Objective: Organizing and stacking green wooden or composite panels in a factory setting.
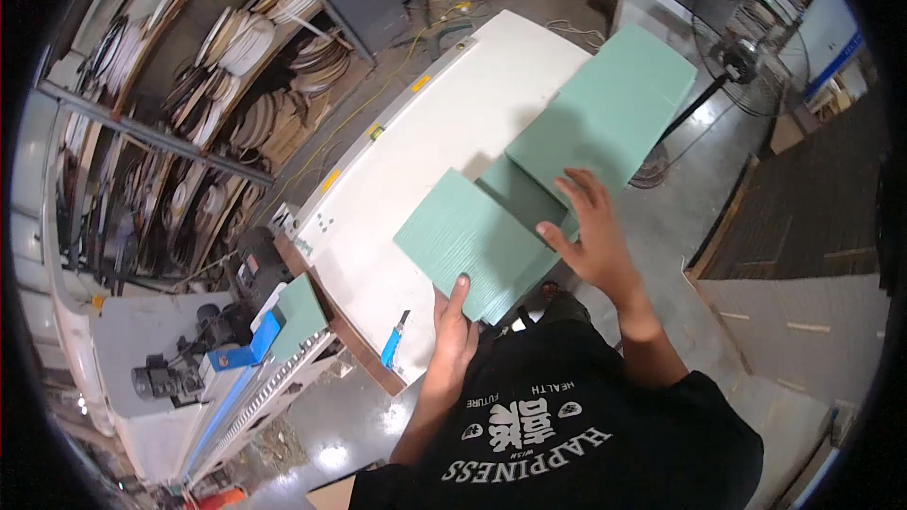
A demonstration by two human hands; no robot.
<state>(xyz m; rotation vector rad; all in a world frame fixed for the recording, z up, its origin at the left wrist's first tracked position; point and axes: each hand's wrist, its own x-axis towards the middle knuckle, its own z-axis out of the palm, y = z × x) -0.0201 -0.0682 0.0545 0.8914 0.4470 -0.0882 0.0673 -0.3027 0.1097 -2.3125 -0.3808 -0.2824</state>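
Note:
A pale green board (472,241) with a wood-grain surface lies tilted over the near edge of the white worktable (444,123). My left hand (455,329) grips its near left edge, thumb on top and fingers underneath. Over the board's right side, my right hand (597,244) is spread, its fingers apart and nothing in it; whether a fingertip touches the green boards cannot be made out. Partly covered, another green board (522,191) shows between this one and a stack of green boards (619,99) farther right. A blue utility knife (392,345) lies on the table to the left of my left hand.
At the left stands a machine (203,349) with motors and a rail, a green piece (299,316) resting on it. Shelves (151,137) full of coiled strips (248,42) rise behind. A standing fan (742,61) is at the far right, stacked panels (803,293) nearer.

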